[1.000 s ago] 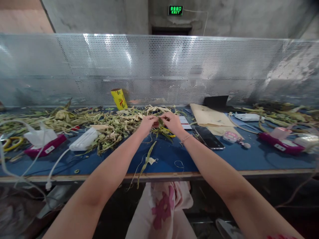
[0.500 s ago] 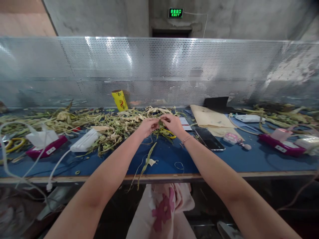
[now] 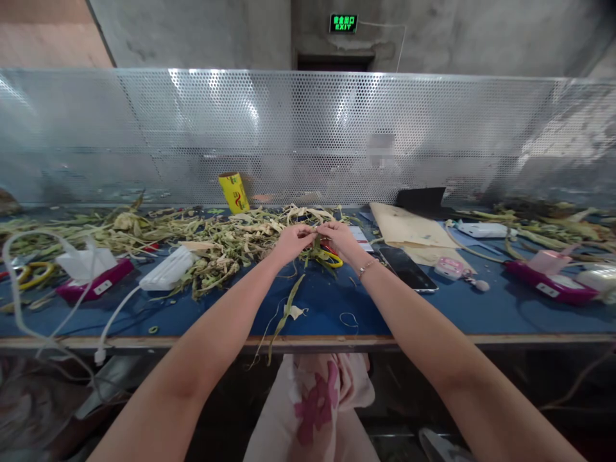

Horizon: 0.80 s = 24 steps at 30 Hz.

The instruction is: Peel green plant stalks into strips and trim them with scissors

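Note:
My left hand (image 3: 291,240) and my right hand (image 3: 339,237) meet above the blue table (image 3: 433,308), fingertips pinched together on a small strip of green leaf (image 3: 314,235). Both hands are closed on it. A bead bracelet (image 3: 366,267) circles my right wrist. Under the hands lies a heap of pale green leaf strips (image 3: 216,247), and yellow-handled scissors (image 3: 332,258) show just below my right hand. One long leaf strip (image 3: 287,312) trails toward the table's front edge.
A dark phone (image 3: 408,268) lies right of my right wrist, with brown paper (image 3: 404,228) behind it. A yellow roll (image 3: 233,192) leans on the perforated metal screen (image 3: 308,135). White tissue packs (image 3: 166,269), magenta boxes (image 3: 546,282) and white cables (image 3: 29,314) lie at both sides.
My hands have drawn slightly closer together at the fingertips and shifted a little to the right; the view has panned slightly. The leaf strip stays pinched between them.

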### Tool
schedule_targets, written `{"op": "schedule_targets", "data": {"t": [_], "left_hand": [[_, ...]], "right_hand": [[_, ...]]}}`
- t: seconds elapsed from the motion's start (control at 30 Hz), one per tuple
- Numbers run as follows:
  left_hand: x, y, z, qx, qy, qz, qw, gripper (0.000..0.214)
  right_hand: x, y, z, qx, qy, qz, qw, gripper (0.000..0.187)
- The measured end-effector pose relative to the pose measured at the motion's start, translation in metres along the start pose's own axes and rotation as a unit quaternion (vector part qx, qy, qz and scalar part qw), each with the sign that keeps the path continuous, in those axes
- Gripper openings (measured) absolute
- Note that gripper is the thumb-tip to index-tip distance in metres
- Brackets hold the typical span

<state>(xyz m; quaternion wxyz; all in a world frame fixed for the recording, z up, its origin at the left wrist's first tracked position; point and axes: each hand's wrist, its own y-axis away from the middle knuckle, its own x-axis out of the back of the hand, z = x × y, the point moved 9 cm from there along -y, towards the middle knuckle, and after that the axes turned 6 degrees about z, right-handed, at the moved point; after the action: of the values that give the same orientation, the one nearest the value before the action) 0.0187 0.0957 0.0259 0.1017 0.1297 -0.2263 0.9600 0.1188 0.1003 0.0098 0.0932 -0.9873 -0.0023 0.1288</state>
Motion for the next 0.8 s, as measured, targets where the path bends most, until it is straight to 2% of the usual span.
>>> {"op": "schedule_targets", "data": {"t": [0.1,0.2,0.33,0.5,0.63,0.8], "left_hand": [[0.004,0.000,0.005,-0.035,-0.038,0.019,0.998,0.021],[0.005,0.000,0.003,-0.023,-0.014,0.029,0.999,0.021],[0.004,-0.002,-0.009,0.024,0.068,0.027,0.997,0.021],[0.003,0.000,-0.022,0.115,0.153,0.039,0.981,0.016],[0.003,0.005,-0.024,0.167,0.174,0.056,0.969,0.011],[0.004,0.006,-0.024,0.190,0.191,0.074,0.960,0.009]], "right_hand": [[-0.002,0.000,0.000,-0.004,-0.021,-0.011,1.000,0.026],[-0.004,0.000,0.003,-0.016,-0.017,-0.030,0.999,0.025],[-0.003,0.000,0.008,-0.036,-0.005,-0.042,0.998,0.024],[0.001,-0.004,0.015,-0.042,0.027,-0.054,0.997,0.022],[0.001,-0.007,0.016,-0.020,0.077,-0.071,0.994,0.018],[0.000,-0.003,0.003,0.032,0.167,-0.061,0.984,0.014]]}}
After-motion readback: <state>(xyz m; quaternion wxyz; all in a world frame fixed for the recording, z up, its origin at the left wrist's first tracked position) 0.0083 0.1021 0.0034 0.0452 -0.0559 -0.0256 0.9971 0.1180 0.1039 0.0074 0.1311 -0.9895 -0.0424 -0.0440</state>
